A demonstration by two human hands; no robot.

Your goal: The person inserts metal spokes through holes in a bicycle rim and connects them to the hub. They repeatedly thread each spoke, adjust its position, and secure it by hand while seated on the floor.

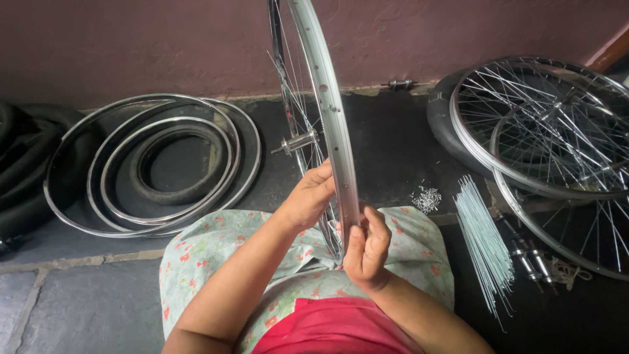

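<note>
Seen from the head camera, a silver bicycle wheel (pixel 327 118) is held upright and edge-on between the hands, over a lap covered in floral cloth (pixel 216 249). The left hand (pixel 308 196) is closed around the rim from the left, its fingers curled among the spokes just below the hub axle (pixel 296 142). The right hand (pixel 367 249) is pinched narrowly on the rim's lower right edge, with fingertips pressed to the metal; whether something small is held between them cannot be told.

To the right of the right hand, a small heap of spoke nipples (pixel 426 198) is seen on the dark floor (pixel 393 144), and beside it a bundle of loose spokes (pixel 485 242). Further right, spoked wheels (pixel 544 131) are stacked on a tyre, with a few hubs (pixel 531 259) lying near them. Well to the left of the left hand, bare rims (pixel 151 164) are nested flat on the floor, beside black tyres (pixel 19 170).
</note>
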